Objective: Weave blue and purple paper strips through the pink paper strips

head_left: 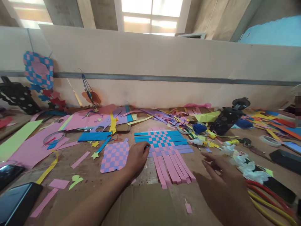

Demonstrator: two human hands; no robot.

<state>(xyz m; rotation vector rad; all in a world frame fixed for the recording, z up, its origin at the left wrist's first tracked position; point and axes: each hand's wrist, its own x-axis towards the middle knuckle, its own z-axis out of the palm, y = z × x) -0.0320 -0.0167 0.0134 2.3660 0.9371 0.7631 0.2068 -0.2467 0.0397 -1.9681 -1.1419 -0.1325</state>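
Note:
A woven paper mat (161, 138) of blue and pink strips lies in front of me, with loose pink strip ends (172, 168) spreading toward me. Along its near side a purple strip (181, 150) runs through the pink ones. My left hand (138, 155) is closed at the mat's left edge, fingertips on the strips and covering some of their ends. Beneath its wrist side lies a pink-and-purple checkered paper piece (114, 157). To the right of the mat, my right hand (219, 171) hovers, slightly blurred, its fingers apart and holding nothing.
Brown cardboard (143, 205) lies nearest me. Paper scraps (169, 119) pile along the back by a white partition (150, 59). At right are a black bottle (225, 119), white glue bottle (197, 142) and scissors with red-yellow handles (270, 194). A checkered hanging (39, 69) is at left.

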